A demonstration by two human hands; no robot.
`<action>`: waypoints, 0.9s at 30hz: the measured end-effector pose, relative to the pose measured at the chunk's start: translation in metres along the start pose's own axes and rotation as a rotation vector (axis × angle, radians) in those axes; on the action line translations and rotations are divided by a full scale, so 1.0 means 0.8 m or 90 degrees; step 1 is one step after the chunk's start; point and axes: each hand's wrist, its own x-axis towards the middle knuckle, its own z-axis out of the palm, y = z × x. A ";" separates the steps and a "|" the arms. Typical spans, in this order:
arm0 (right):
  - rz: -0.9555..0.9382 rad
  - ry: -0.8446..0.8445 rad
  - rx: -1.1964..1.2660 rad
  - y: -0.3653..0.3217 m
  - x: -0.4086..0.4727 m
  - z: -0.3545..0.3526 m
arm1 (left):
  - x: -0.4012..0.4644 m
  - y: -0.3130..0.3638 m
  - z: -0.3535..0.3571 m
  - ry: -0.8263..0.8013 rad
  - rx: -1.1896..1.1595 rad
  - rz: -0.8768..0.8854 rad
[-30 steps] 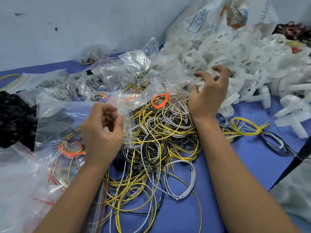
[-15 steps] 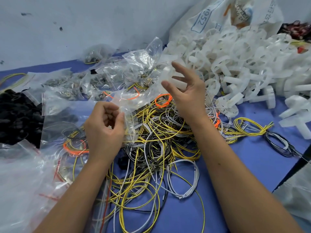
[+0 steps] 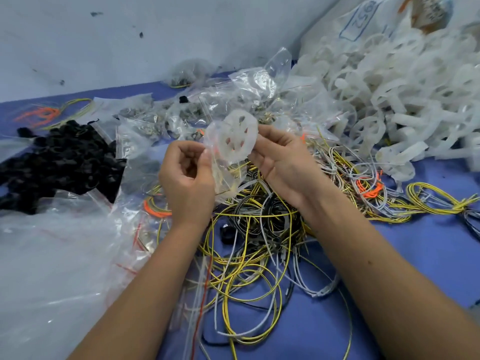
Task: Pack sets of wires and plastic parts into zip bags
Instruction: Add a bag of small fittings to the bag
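My left hand [image 3: 188, 180] pinches the edge of a small clear zip bag [image 3: 223, 175] held above the wire pile. My right hand [image 3: 280, 162] holds a white round plastic part [image 3: 237, 136] with several holes, right at the bag's mouth. Whether the part is inside the bag or just over it, I cannot tell. Under both hands lies a tangle of yellow, white and black wires [image 3: 254, 229]. A big heap of the same white plastic parts [image 3: 394, 100] fills the right back.
Black parts [image 3: 59, 162] lie heaped at the left. Several clear zip bags [image 3: 181, 113], some filled, lie behind the hands. A large clear plastic sheet [image 3: 52, 268] covers the near left. A white sack [image 3: 363, 24] leans on the wall. Orange wire loops [image 3: 368, 187] lie at right.
My right hand came back from the white heap with a round plastic part and brought it to the bag. My left hand has kept hold of the bag and lifted it slightly.
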 end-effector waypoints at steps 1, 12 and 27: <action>0.014 0.010 -0.034 0.004 0.000 0.003 | 0.000 0.001 -0.001 0.014 -0.001 0.005; -0.163 -0.030 -0.634 0.024 -0.001 0.030 | -0.004 0.024 -0.006 -0.109 0.129 0.329; -0.033 -0.117 -0.354 0.017 -0.010 0.041 | -0.006 0.040 0.000 -0.077 0.088 0.291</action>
